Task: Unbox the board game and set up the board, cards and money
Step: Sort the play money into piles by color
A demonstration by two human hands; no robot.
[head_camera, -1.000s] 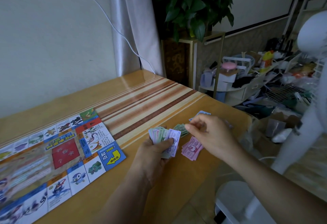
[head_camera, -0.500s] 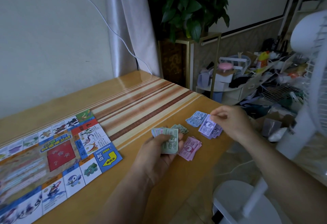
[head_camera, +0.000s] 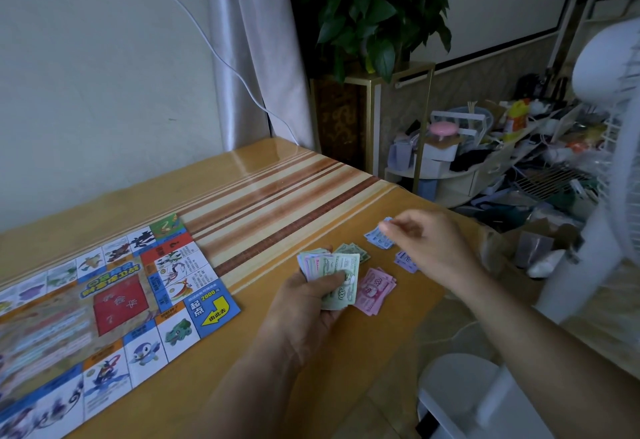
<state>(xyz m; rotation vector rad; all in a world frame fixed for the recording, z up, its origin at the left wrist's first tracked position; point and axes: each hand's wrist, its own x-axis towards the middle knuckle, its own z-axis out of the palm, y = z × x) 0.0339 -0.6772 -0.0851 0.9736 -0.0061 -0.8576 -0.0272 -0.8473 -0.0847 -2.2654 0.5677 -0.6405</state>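
The colourful game board [head_camera: 104,300] lies unfolded on the left of the wooden table [head_camera: 263,196]. My left hand [head_camera: 308,307] grips a fanned stack of play money [head_camera: 329,268], a green note on top. Small sorted piles lie near the table's right edge: green notes [head_camera: 356,251], pink notes [head_camera: 375,291], blue notes [head_camera: 377,239] and purple notes [head_camera: 405,262]. My right hand [head_camera: 422,244] hovers over the blue and purple piles and pinches a blue note at its fingertips.
A white standing fan [head_camera: 602,168] with its round base [head_camera: 464,400] stands close on the right, beside the table edge. Beyond the table are a potted plant [head_camera: 377,12] on a gold stand, a curtain [head_camera: 252,47] and a cluttered low shelf [head_camera: 502,151].
My right hand has gone from the purple pile to the blue pile, now with a blue note in its fingertips. The stack in my left hand shows a green note on top.
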